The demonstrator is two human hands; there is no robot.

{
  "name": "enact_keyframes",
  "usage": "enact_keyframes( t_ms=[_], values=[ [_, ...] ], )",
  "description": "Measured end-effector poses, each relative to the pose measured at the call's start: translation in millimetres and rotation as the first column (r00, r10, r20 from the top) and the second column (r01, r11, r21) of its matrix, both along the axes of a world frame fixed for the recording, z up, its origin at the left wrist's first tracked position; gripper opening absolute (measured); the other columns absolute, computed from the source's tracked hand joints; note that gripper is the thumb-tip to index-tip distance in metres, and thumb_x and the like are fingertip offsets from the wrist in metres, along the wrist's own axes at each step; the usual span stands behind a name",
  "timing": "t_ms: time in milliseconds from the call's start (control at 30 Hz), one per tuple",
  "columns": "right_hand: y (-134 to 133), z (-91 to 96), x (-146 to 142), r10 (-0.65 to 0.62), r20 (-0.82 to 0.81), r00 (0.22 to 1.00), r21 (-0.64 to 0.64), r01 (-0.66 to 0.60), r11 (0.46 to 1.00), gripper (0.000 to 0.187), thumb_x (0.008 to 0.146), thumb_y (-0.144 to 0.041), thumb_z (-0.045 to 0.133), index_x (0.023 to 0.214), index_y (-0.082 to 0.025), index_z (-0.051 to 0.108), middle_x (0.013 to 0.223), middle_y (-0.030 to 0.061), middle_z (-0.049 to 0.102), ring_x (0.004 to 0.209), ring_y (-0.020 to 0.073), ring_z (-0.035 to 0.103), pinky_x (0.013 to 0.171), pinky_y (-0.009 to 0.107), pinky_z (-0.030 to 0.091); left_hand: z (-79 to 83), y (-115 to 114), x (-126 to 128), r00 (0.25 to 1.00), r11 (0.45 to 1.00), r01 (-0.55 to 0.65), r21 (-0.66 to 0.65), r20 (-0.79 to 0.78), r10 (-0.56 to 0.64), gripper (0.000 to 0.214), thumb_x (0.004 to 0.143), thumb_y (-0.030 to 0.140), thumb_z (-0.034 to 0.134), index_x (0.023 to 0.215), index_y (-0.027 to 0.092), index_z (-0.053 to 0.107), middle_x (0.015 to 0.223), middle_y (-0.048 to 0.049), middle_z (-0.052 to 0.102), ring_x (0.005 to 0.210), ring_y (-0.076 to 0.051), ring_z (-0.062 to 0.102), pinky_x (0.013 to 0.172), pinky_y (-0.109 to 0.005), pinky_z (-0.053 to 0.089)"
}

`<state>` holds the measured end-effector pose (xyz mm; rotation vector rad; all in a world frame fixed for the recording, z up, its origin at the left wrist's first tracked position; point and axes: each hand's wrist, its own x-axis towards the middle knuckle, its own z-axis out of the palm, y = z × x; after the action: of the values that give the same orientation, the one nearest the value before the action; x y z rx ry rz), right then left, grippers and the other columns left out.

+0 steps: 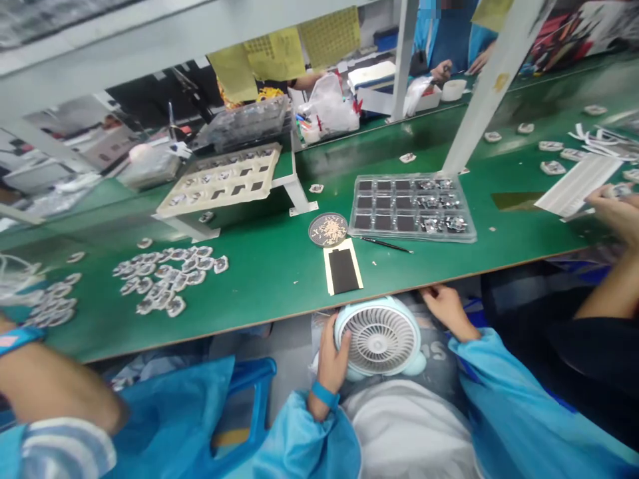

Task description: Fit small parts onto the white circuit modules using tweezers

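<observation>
My left hand (333, 356) is closed on the left rim of a small light-blue fan (378, 340) with a white grille. The fan rests over my lap, just below the table edge. To the right of it, my right hand (446, 307) reaches the table's front edge, fingers stretched out and partly hidden there; nothing shows in it. On the table above the fan lies a black sheet with cream borders (344, 269). Behind that sits a round dish of small pale pieces (328, 229). A thin black tool (387, 245), perhaps tweezers, lies beside a clear compartment tray (413, 207).
Several small white parts (172, 273) are grouped on the green table (269, 273) at left. A cream tray (219, 179) stands on a raised stand. At right, a co-worker's hand (619, 209) is near a white slatted piece (574, 186). A blue stool (257, 399) stands at lower left.
</observation>
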<state>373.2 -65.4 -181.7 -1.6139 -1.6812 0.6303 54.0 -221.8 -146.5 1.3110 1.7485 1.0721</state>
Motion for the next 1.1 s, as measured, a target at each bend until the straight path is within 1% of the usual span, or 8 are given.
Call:
enact_keyframes(
  t_ms=[100,333,533,700,800,933,1000,1100],
  values=[
    [-31.5,18.4,6.8,-0.027,-0.058,0.998,0.014,0.028,1.000,0.029,0.091,-0.047,0.063,0.084,-0.021,0.073,0.064,0.0029,0.071,0.056,0.0217,0.065,0.055,0.035,0.055,1.7,-0.2,3.1,1.000,1.000,0.014,0.015,-0.008,-0.014,0.056,0.101,0.048,0.054,0.149,0.023,0.046,0.155,-0.0145,0.049,0.147,-0.029,0.045,0.125,-0.051,0.032],
    [-61.9,87.6,-4.5,-0.057,-0.168,0.984,0.193,0.089,0.977,0.020,0.091,-0.042,0.068,0.095,-0.023,0.076,0.076,0.0018,0.074,0.061,0.0180,0.064,0.060,0.032,0.054,0.7,0.6,11.6,1.000,1.000,-0.016,0.019,0.007,0.015,0.059,0.100,0.049,0.054,0.152,0.023,0.044,0.157,-0.0147,0.048,0.148,-0.029,0.043,0.126,-0.049,0.030],
    [-22.0,158.9,-44.2,0.106,0.061,0.992,0.337,-0.120,0.934,0.023,0.097,-0.039,0.060,0.098,-0.023,0.078,0.080,0.0040,0.073,0.066,0.0175,0.062,0.067,0.032,0.050,-1.0,0.9,4.7,1.000,1.000,0.011,0.002,0.019,-0.011,0.062,0.100,0.050,0.055,0.153,0.021,0.043,0.158,-0.0158,0.047,0.148,-0.030,0.043,0.126,-0.051,0.031],
    [31.1,176.5,-73.4,0.062,0.441,0.895,0.234,-0.181,0.955,0.028,0.096,-0.040,0.059,0.111,-0.026,0.077,0.075,0.0033,0.073,0.077,0.0232,0.068,0.066,0.033,0.044,7.1,-9.4,3.6,0.999,0.998,-0.035,0.048,0.031,0.033,0.060,0.100,0.046,0.057,0.154,0.022,0.044,0.159,-0.0139,0.047,0.149,-0.028,0.044,0.124,-0.049,0.035],
    [50.3,173.6,-83.1,0.082,0.577,0.813,0.119,-0.183,0.976,0.028,0.095,-0.044,0.061,0.112,-0.026,0.075,0.078,0.0038,0.075,0.074,0.0257,0.069,0.059,0.034,0.037,30.2,-16.1,-4.6,0.992,0.977,-0.126,0.172,0.018,0.125,0.046,0.101,0.040,0.055,0.143,0.021,0.055,0.145,-0.0141,0.060,0.136,-0.027,0.057,0.113,-0.047,0.048],
    [53.8,169.4,-80.1,0.121,0.579,0.806,0.112,-0.226,0.968,0.020,0.095,-0.041,0.059,0.098,-0.026,0.072,0.089,0.0049,0.074,0.079,0.0245,0.069,0.060,0.033,0.038,86.5,1.3,-38.2,0.974,0.902,-0.180,0.393,-0.055,0.219,0.024,0.100,0.033,0.057,0.113,0.021,0.073,0.105,-0.0085,0.077,0.102,-0.023,0.072,0.096,-0.041,0.056],
    [49.4,168.7,-73.0,0.110,0.570,0.814,0.134,-0.224,0.965,0.018,0.096,-0.040,0.058,0.096,-0.025,0.069,0.097,0.0054,0.072,0.083,0.0243,0.068,0.062,0.033,0.041,115.4,32.2,-64.6,0.972,0.879,-0.115,0.463,-0.132,0.197,0.020,0.098,0.032,0.058,0.097,0.022,0.075,0.097,-0.0065,0.077,0.096,-0.023,0.072,0.092,-0.040,0.056],
    [41.8,168.9,-61.1,0.083,0.549,0.832,0.150,-0.196,0.969,0.016,0.097,-0.039,0.056,0.097,-0.026,0.065,0.101,0.0045,0.072,0.082,0.0241,0.069,0.062,0.034,0.043,146.9,109.1,-108.8,0.944,0.913,-0.049,0.406,-0.279,0.175,0.022,0.096,0.034,0.059,0.090,0.022,0.076,0.098,-0.0059,0.078,0.101,-0.024,0.071,0.097,-0.040,0.054]
  ],
)
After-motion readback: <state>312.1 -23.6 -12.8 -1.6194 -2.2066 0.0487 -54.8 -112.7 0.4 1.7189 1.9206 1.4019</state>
